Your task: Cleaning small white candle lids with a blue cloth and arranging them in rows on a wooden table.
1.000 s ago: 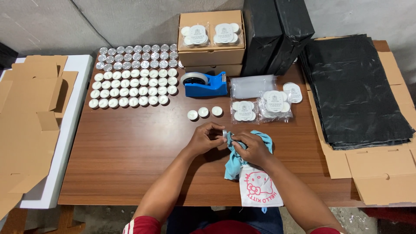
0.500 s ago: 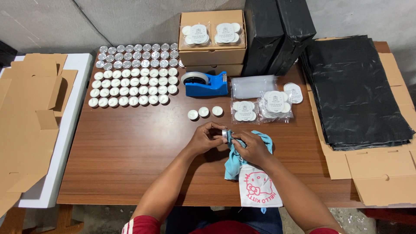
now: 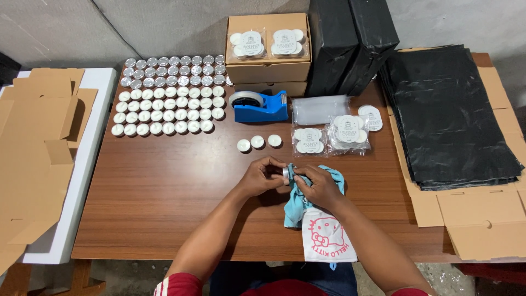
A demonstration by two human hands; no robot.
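In the middle of the brown table point(image 3: 164, 208), close to the near edge, two hands are meeting. The left hand point(image 3: 262, 176) is pinching a small silver candle cup point(image 3: 286, 173) by its side. The right hand point(image 3: 318, 185) is gripping a blue cloth point(image 3: 298, 201) and pressing it against the cup. The cloth is hanging down onto a white bag with a pink cartoon cat point(image 3: 327, 241), which is lying on the table just below the hands.

A little farther back, three white candles point(image 3: 258, 142) are sitting in a short row. Beside them, to the right, small clear packs of candles point(image 3: 330, 135) are lying together. Behind those, a blue tape holder point(image 3: 261, 106) is standing near a cardboard box point(image 3: 267, 70) with more packs on top. Rows of many candles point(image 3: 171, 96) are filling the far left of the table. A pile of black bags point(image 3: 449, 115) is lying on the right, and flat cardboard point(image 3: 33, 159) is lying on the left.
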